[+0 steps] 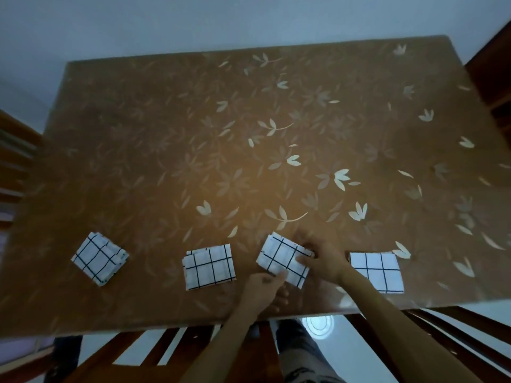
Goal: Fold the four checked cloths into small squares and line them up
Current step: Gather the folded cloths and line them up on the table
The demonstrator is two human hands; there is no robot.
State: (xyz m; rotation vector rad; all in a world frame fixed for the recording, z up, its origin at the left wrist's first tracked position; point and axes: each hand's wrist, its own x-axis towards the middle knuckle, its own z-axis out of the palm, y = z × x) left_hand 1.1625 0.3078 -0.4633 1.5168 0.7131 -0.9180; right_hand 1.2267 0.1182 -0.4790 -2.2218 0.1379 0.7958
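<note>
The third checked cloth [279, 256], counting from the desk's left edge, is the one I have in both hands. It is folded into a small square and lies turned at an angle, close to the desk's near edge and a little right of the middle. My left grip [262, 286] pinches its near corner between thumb and curled fingers. My right grip [325, 258] holds its right side, thumb on top of the fabric and fingers curled around the far right corner; the picture is blurred there, so I cannot tell the exact finger placement.

The other three are folded squares too, all white with dark lines, and sit in the same loose row along the near edge. The second cloth [208, 266] lies just left of my left grip, roughly square to the edge. The first cloth [99, 258] sits well apart from it toward the near left corner, turned like a diamond. The fourth cloth [377, 272] lies just beyond my right wrist, toward the near right corner, almost square to the edge.

The desk [249, 134] is brown with a pale leaf and flower pattern. A wooden chair [171, 352] stands at the near edge beneath my arms, and more slatted wood shows past the left and right edges.
</note>
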